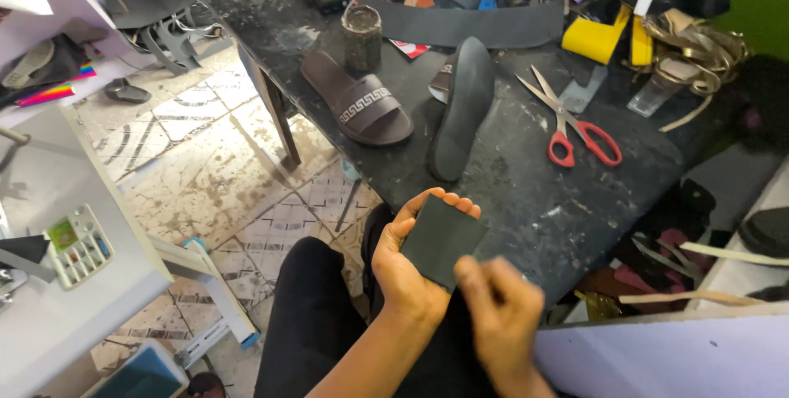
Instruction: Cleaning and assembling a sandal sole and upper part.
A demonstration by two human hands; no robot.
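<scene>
L hand [408,270]: palm up, fingers half curled, cradling dark square piece [441,238] flat on palm, just below worktable [526,192] edge. R hand [503,316] at 4 o'clock of piece, fingers bent, fingertips on its lower edge; blurred, grip can't tell. On table: brown slide sandal [357,102] at 11 o'clock, upturned sole [463,106] at 12, red-handled scissors [571,118] at 1.

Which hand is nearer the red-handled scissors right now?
Right. The right hand sits below the red-handled scissors; the left hand, holding the dark square piece, is further left.
</scene>
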